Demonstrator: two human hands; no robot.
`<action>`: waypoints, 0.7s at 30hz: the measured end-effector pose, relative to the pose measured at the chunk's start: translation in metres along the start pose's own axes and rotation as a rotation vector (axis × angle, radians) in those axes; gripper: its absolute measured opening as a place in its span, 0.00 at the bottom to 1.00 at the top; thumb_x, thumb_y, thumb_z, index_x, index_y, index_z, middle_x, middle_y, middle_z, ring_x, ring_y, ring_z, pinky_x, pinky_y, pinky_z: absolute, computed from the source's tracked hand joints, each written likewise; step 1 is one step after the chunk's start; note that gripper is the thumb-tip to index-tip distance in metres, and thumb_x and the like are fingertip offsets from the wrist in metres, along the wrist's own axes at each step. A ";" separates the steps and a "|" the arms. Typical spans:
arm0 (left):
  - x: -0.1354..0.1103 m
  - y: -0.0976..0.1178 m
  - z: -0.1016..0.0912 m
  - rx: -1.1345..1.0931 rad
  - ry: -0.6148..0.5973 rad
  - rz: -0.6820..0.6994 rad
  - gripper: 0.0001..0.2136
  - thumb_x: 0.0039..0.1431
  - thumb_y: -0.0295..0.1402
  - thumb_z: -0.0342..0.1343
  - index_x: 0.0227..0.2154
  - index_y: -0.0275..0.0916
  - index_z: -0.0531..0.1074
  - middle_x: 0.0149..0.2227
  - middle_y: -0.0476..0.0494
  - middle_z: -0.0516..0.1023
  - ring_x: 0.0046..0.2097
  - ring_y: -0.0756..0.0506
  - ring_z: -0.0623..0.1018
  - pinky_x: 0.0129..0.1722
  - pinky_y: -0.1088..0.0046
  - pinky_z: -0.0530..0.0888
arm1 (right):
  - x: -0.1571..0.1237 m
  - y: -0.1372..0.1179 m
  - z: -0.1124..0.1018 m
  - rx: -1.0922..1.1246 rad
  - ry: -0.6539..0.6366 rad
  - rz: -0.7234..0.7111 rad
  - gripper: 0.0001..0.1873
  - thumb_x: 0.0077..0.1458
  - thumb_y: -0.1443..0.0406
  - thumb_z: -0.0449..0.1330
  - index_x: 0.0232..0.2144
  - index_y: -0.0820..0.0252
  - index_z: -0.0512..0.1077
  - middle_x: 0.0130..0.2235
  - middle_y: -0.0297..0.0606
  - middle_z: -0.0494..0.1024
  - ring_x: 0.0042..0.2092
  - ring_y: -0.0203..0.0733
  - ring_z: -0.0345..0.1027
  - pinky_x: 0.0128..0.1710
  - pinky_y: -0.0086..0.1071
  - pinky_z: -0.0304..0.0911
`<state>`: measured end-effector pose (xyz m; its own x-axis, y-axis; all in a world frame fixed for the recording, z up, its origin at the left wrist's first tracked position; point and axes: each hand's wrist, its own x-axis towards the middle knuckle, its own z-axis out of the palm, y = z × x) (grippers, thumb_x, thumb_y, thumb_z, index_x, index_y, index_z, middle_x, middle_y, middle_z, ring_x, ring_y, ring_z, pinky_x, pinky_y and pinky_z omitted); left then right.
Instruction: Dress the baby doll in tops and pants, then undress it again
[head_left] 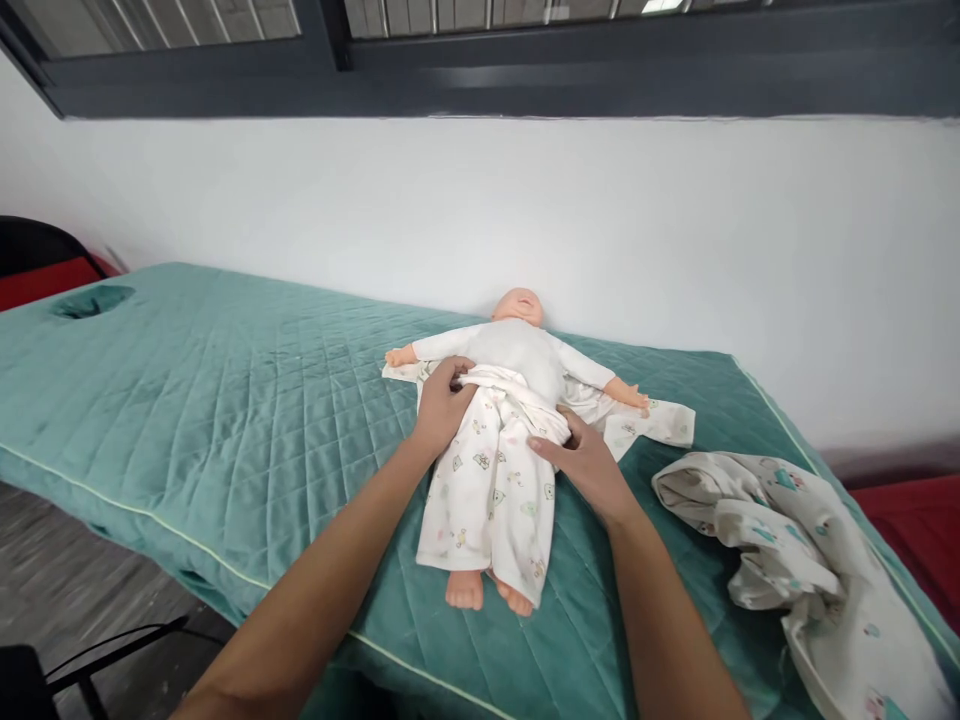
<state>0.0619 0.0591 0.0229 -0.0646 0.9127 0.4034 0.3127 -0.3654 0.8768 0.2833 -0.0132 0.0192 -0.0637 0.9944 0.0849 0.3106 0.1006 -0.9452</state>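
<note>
A baby doll (517, 345) lies on its back on the green quilted bed (225, 400), head toward the wall, arms spread. It wears a white top and white printed trousers (487, 490). My left hand (442, 405) grips the trousers' waistband at the doll's left-side hip in view, fingers curled on the fabric. My right hand (585, 455) pinches the waistband at the other hip. An open printed garment (652, 420) lies under the doll's back. Bare feet stick out of the trouser legs.
A crumpled printed cloth (795, 550) lies on the bed at the right. The bed has a face hole (94, 300) at the far left. The white wall runs close behind the doll. Red seats stand at both sides; a dark chair frame is low left.
</note>
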 end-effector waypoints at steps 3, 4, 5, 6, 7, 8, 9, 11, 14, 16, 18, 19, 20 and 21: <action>0.004 -0.003 0.002 0.023 -0.003 0.046 0.09 0.53 0.25 0.52 0.37 0.41 0.71 0.40 0.48 0.77 0.44 0.47 0.75 0.42 0.73 0.70 | 0.002 -0.002 0.001 0.000 -0.001 -0.039 0.26 0.51 0.50 0.68 0.48 0.56 0.73 0.50 0.38 0.78 0.52 0.49 0.69 0.50 0.38 0.64; 0.004 -0.003 0.001 0.035 -0.004 0.057 0.08 0.53 0.25 0.52 0.36 0.41 0.71 0.39 0.49 0.77 0.43 0.47 0.74 0.41 0.73 0.70 | 0.002 -0.002 0.002 -0.011 0.004 -0.049 0.25 0.51 0.50 0.68 0.47 0.56 0.74 0.50 0.38 0.77 0.51 0.49 0.69 0.50 0.38 0.64; 0.002 -0.003 0.000 0.049 -0.009 0.068 0.07 0.54 0.25 0.52 0.35 0.40 0.71 0.38 0.49 0.76 0.42 0.47 0.74 0.41 0.73 0.70 | 0.002 -0.003 0.003 -0.026 0.013 -0.056 0.24 0.51 0.50 0.67 0.46 0.56 0.74 0.50 0.38 0.77 0.50 0.49 0.69 0.50 0.37 0.64; 0.000 -0.003 -0.001 0.067 -0.015 0.079 0.06 0.54 0.25 0.52 0.34 0.41 0.70 0.37 0.49 0.75 0.42 0.47 0.73 0.40 0.73 0.69 | 0.002 -0.004 0.003 -0.045 0.029 -0.060 0.23 0.51 0.50 0.67 0.45 0.56 0.74 0.50 0.38 0.77 0.50 0.48 0.69 0.49 0.37 0.64; -0.004 -0.001 -0.003 0.087 -0.021 0.093 0.05 0.54 0.25 0.52 0.33 0.41 0.69 0.36 0.49 0.74 0.41 0.47 0.73 0.40 0.73 0.69 | 0.002 -0.005 0.004 -0.064 0.049 -0.064 0.23 0.51 0.50 0.68 0.44 0.56 0.75 0.50 0.37 0.77 0.50 0.48 0.70 0.49 0.37 0.63; -0.009 0.000 -0.006 0.108 -0.027 0.109 0.04 0.54 0.25 0.53 0.31 0.41 0.68 0.35 0.49 0.73 0.40 0.47 0.72 0.39 0.72 0.68 | 0.002 -0.006 0.005 -0.080 0.068 -0.066 0.22 0.51 0.50 0.67 0.43 0.56 0.75 0.49 0.37 0.77 0.49 0.48 0.70 0.49 0.37 0.63; -0.016 0.002 -0.008 0.127 -0.031 0.125 0.04 0.54 0.25 0.53 0.31 0.41 0.68 0.34 0.49 0.72 0.39 0.47 0.71 0.39 0.72 0.68 | 0.002 -0.006 0.005 -0.087 0.078 -0.069 0.21 0.51 0.50 0.67 0.42 0.56 0.75 0.49 0.37 0.77 0.49 0.48 0.70 0.50 0.38 0.63; -0.034 0.006 -0.013 0.159 -0.041 0.151 0.03 0.55 0.26 0.54 0.30 0.41 0.67 0.33 0.50 0.70 0.38 0.47 0.70 0.38 0.71 0.67 | 0.003 -0.004 0.005 -0.084 0.063 -0.075 0.20 0.51 0.50 0.66 0.40 0.56 0.75 0.48 0.37 0.77 0.49 0.48 0.70 0.50 0.38 0.63; -0.066 0.013 -0.021 0.182 -0.062 0.148 0.03 0.57 0.28 0.54 0.29 0.42 0.67 0.31 0.49 0.69 0.36 0.46 0.69 0.37 0.70 0.66 | 0.006 0.002 0.006 -0.116 0.074 -0.094 0.18 0.51 0.49 0.66 0.32 0.56 0.74 0.48 0.38 0.75 0.51 0.49 0.69 0.53 0.40 0.62; -0.082 0.018 -0.024 0.177 -0.064 0.122 0.04 0.58 0.28 0.54 0.28 0.42 0.67 0.30 0.49 0.68 0.36 0.46 0.69 0.37 0.70 0.66 | 0.008 0.006 0.008 -0.182 0.168 -0.125 0.18 0.48 0.49 0.67 0.27 0.56 0.72 0.50 0.41 0.72 0.53 0.51 0.67 0.56 0.43 0.60; -0.090 0.020 -0.026 0.157 -0.068 0.098 0.05 0.59 0.29 0.54 0.27 0.42 0.67 0.30 0.49 0.68 0.36 0.46 0.70 0.37 0.69 0.66 | 0.007 0.008 0.011 -0.244 0.266 -0.189 0.17 0.46 0.51 0.68 0.26 0.56 0.71 0.51 0.43 0.70 0.55 0.53 0.65 0.58 0.45 0.58; -0.090 0.021 -0.027 0.144 -0.069 0.091 0.05 0.59 0.30 0.54 0.27 0.42 0.67 0.31 0.48 0.69 0.37 0.46 0.70 0.38 0.69 0.67 | 0.006 0.007 0.012 -0.274 0.304 -0.227 0.16 0.46 0.52 0.68 0.25 0.56 0.71 0.50 0.43 0.70 0.54 0.52 0.65 0.58 0.45 0.58; -0.090 0.021 -0.027 0.131 -0.071 0.086 0.05 0.59 0.30 0.54 0.28 0.42 0.67 0.33 0.48 0.69 0.38 0.46 0.71 0.40 0.69 0.67 | 0.003 0.004 0.014 -0.304 0.332 -0.262 0.15 0.47 0.53 0.67 0.25 0.56 0.70 0.48 0.43 0.70 0.52 0.52 0.65 0.57 0.45 0.59; -0.089 0.021 -0.028 0.117 -0.073 0.082 0.05 0.60 0.30 0.54 0.28 0.41 0.68 0.35 0.47 0.70 0.40 0.46 0.72 0.42 0.69 0.68 | 0.000 0.001 0.015 -0.333 0.351 -0.294 0.14 0.49 0.54 0.67 0.25 0.55 0.70 0.45 0.42 0.71 0.50 0.51 0.66 0.55 0.45 0.60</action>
<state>0.0481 -0.0344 0.0128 0.0338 0.8930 0.4488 0.4227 -0.4197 0.8032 0.2694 -0.0137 0.0133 0.1091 0.8688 0.4831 0.6136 0.3235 -0.7203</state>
